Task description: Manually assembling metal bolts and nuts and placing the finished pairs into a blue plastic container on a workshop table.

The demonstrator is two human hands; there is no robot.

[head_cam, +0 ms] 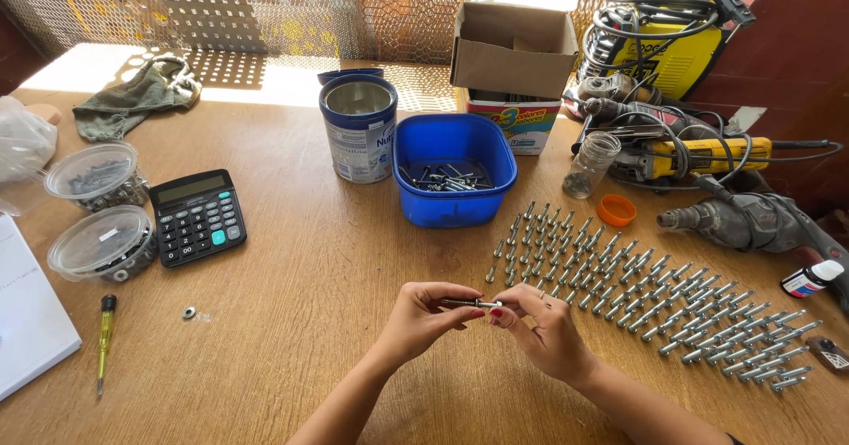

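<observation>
While I am sitting at the wooden table (292,259), I am looking down over the work, largest items first. A cardboard box (513,42) is standing at the far edge, with a blue plastic tub (455,175) of loose bolts in front of it and an open metal tin (358,131) just beside the tub. To the right, finished anchor bolts (654,295) are lying in neat diagonal rows. A black calculator (197,217) is resting to the left. My left hand (416,321) and right hand (544,330) are meeting over the near middle of the table, fingertips of both clamping one anchor bolt (469,303), which I am holding level between them, above the tabletop.
</observation>
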